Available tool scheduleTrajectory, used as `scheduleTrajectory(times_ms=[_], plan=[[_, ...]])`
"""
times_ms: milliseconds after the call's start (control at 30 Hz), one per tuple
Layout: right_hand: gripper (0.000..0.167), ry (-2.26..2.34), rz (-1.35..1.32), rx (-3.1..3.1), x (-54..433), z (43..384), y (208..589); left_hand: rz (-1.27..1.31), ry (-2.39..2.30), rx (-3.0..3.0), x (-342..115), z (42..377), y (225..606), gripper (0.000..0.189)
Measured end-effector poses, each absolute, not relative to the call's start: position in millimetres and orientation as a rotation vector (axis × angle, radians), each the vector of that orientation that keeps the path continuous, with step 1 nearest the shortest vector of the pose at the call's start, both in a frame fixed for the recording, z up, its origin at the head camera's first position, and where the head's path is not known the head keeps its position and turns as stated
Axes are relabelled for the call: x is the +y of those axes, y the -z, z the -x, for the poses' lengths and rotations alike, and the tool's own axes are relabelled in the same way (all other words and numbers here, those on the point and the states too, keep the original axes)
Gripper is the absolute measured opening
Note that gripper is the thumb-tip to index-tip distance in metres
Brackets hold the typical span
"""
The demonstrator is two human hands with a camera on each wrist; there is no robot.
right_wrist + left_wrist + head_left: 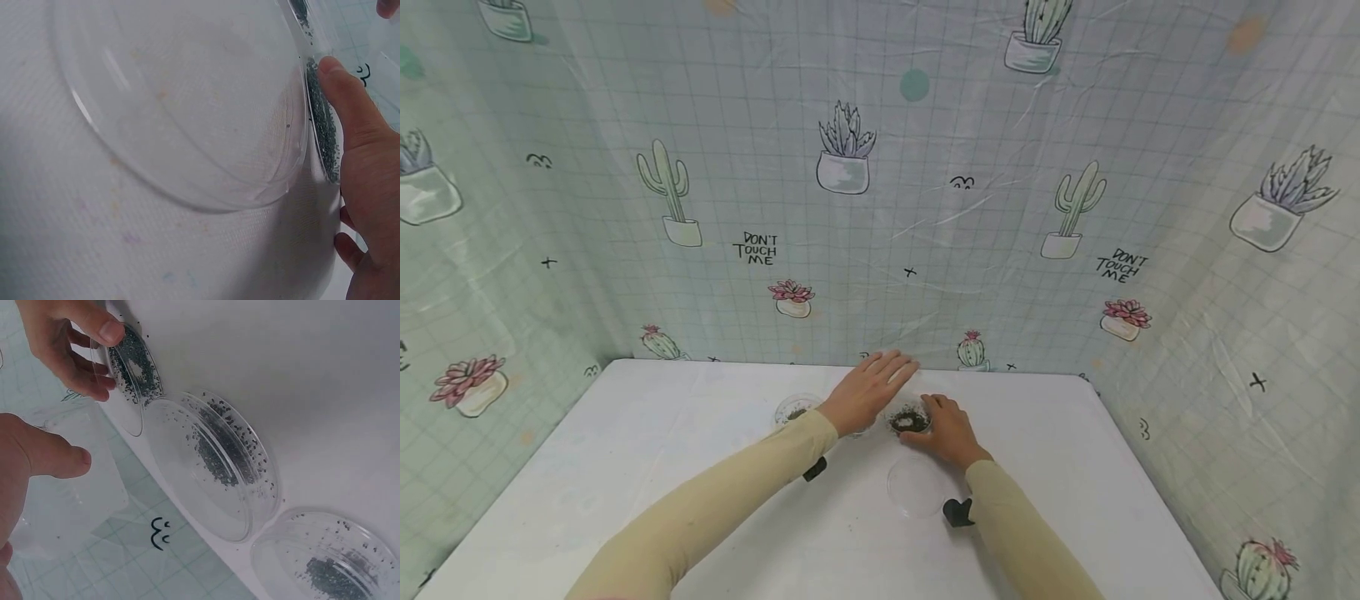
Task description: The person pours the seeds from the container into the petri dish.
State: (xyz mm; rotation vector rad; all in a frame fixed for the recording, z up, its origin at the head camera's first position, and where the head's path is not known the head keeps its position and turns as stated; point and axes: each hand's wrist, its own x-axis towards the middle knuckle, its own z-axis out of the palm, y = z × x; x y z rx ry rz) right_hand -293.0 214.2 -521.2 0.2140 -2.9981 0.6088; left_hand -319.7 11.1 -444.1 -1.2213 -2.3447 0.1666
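My right hand grips the rim of a clear petri dish with dark granules in it, thumb on the near side and fingers on the far side. In the left wrist view that dish looks tilted or seen edge-on. My left hand reaches over the table's back with fingers fairly straight. Beside its thumb is a translucent whitish container; the palm side is hidden, so any contact is unclear. Below the left wrist sits a second granule dish, partly covered from above by the arm.
A third petri dish with dark granules stands to the left. A clear round lid or empty dish lies in front of the right hand. The white table ends at a cactus-print curtain.
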Motion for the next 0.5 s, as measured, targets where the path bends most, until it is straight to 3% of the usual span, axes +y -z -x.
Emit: scheduleTrajectory(times_ms=[500], plan=[[0.091, -0.589, -0.229, -2.983, 213.0, 291.6, 521.7, 1.096, -0.063, -2.398, -3.9, 313.7, 446.8, 0.085]])
